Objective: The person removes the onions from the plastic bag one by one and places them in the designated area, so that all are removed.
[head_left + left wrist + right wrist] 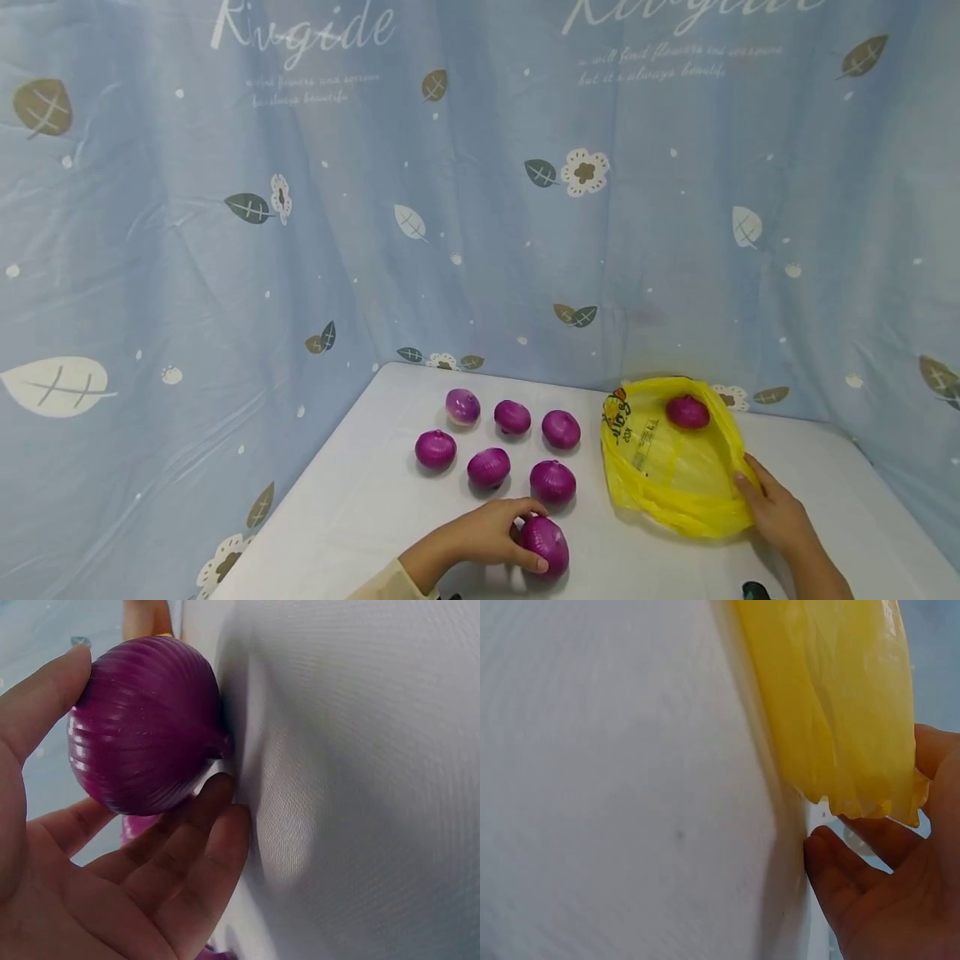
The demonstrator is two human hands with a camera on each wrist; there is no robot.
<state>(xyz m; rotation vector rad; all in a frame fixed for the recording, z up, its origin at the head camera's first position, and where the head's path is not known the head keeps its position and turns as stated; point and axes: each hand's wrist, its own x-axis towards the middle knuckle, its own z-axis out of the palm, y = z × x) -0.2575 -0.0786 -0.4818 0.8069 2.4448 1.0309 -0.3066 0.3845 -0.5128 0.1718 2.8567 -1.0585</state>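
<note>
My left hand (491, 533) curls its thumb and fingers round a purple onion (546, 546) at the front of the table. In the left wrist view that onion (146, 727) sits between thumb and fingertips, its stem end close against the white cloth. Over on the right, my right hand (780, 507) pinches the edge of a yellow plastic bag (697, 504). The bag lies with its mouth spread, and one onion (687, 412) is inside near the back. The right wrist view shows the bag's crinkled rim (870, 806) by the thumb, with the other fingers below it.
Several more purple onions stand in two loose rows beyond my left hand, the nearest onion (552, 482) just behind the held one. A white cloth covers the table (375, 483). Blue patterned curtains (480, 208) close off the back and sides. A small dark object (755, 591) shows at the front edge.
</note>
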